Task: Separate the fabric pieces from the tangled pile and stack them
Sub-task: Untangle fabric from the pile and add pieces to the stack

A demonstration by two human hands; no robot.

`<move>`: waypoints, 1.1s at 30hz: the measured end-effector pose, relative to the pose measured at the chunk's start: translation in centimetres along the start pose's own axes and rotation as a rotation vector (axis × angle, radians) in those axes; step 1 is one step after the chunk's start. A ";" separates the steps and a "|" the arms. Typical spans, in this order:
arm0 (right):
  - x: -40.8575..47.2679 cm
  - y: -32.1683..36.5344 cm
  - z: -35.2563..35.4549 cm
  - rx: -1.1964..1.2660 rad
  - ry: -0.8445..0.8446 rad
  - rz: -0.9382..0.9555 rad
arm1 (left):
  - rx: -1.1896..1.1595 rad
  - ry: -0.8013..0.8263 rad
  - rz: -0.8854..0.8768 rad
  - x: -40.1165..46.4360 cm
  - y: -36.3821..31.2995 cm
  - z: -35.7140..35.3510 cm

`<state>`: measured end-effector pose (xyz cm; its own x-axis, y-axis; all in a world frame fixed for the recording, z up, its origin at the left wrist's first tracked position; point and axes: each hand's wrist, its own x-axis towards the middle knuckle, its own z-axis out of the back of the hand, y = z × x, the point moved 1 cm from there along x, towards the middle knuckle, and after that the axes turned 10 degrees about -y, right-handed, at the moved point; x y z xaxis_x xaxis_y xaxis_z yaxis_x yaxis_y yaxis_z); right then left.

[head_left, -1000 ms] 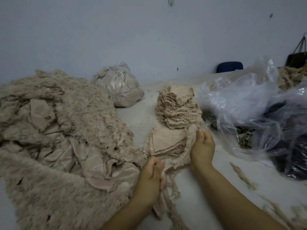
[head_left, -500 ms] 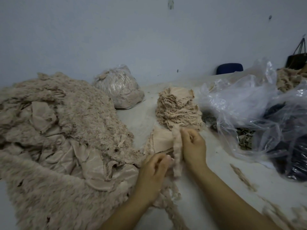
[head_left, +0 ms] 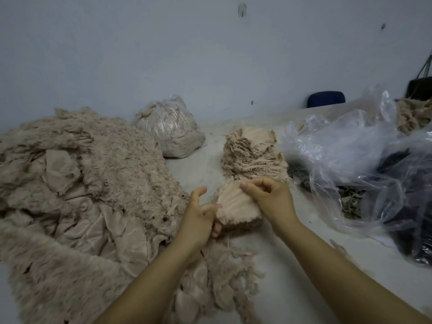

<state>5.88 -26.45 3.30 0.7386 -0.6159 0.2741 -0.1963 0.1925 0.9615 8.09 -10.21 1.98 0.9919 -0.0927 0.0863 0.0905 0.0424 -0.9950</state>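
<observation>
Strip gone from R hand (head_left: 271,199); both hands now at small stack (head_left: 236,206).

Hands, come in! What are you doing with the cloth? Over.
Left hand open, fingers against the near stack. Right hand curled over its top, grip unclear. Tall stack behind. Big pile left, unsorted. Nothing in the way.

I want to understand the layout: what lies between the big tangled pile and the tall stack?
In the head view, bare table separates the tangled pile from the tall stack; nothing else lies there.
</observation>
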 end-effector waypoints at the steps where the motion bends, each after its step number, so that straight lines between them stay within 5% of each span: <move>1: 0.7 0.1 -0.1 -0.023 0.010 0.020 | 0.025 0.007 -0.027 0.5 -0.1 -0.1; 7: 3.2 0.2 -1.3 -0.654 0.029 0.354 | 0.254 0.008 -0.183 2.7 0.8 -1.2; 10: 1.4 -0.7 -2.1 -0.594 0.143 0.536 | 0.258 -0.028 -0.154 3.2 2.1 -1.1; 14: 0.3 -2.8 -2.3 -0.642 0.421 0.448 | 0.129 -0.048 -0.036 3.2 2.7 -1.1; 19: -0.2 -3.6 -2.2 -0.584 0.450 0.405 | 0.278 0.051 -0.078 2.1 3.0 -1.2; 24: -0.2 -4.0 -2.0 -0.594 0.486 0.376 | -0.018 -0.026 0.165 1.9 2.7 -0.1; 33: -0.1 -4.2 -2.6 -0.889 0.679 0.409 | 0.116 0.007 0.136 1.3 2.5 0.1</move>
<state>8.31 -25.18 -0.85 0.9682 0.0935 0.2321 -0.1788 0.9075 0.3801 9.67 -10.09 -0.40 0.9951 -0.0855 -0.0494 -0.0344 0.1692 -0.9850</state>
